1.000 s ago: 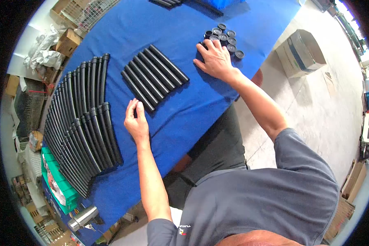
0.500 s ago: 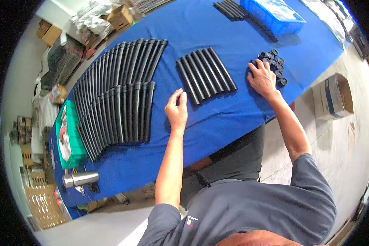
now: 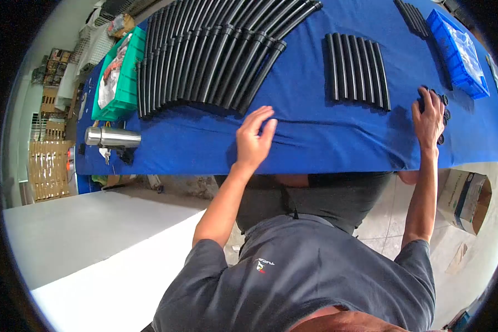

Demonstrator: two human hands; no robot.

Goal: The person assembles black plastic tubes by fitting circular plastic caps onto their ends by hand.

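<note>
The right hand (image 3: 429,123) lies flat, fingers spread, on a cluster of small black caps (image 3: 442,113) near the front edge of the blue tabletop (image 3: 315,138), gripping nothing. The left hand (image 3: 253,139) hovers open and empty over the front edge, just short of the long curved hoses (image 3: 216,61). Between the hands, farther back, lies a row of short black tubes (image 3: 357,69).

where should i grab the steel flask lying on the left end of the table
Take the steel flask around the middle of its smooth round body, coming from above. It lies on its side on the blue table, so the barrel is exposed on top, and small dark items crowd its right end.
</note>
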